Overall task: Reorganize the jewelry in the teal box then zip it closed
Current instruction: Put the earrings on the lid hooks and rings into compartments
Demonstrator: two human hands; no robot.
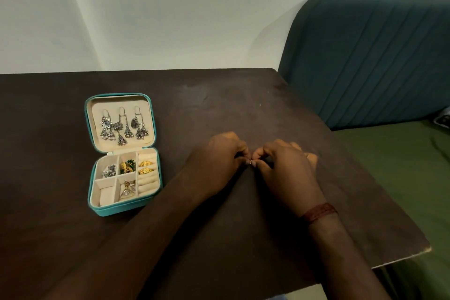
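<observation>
The teal box (93, 207) lies open on the left of the dark table. Silver dangling earrings (121, 128) hang in its lid. Its cream tray holds two gold rings (146, 167), a gold and green piece (127, 167), a silver piece (109, 171) and a gold and clear piece (128, 189). To the right of the box my left hand (214, 161) and my right hand (287, 168) meet fingertip to fingertip over the table. Together they pinch a tiny piece of jewelry (250, 161), mostly hidden by the fingers.
The dark brown table (219, 105) ends at a chipped right edge. A teal padded headboard (365, 56) and a green bedsheet (401, 178) lie beyond it. A white wall stands behind. A red thread band (319, 212) circles my right wrist.
</observation>
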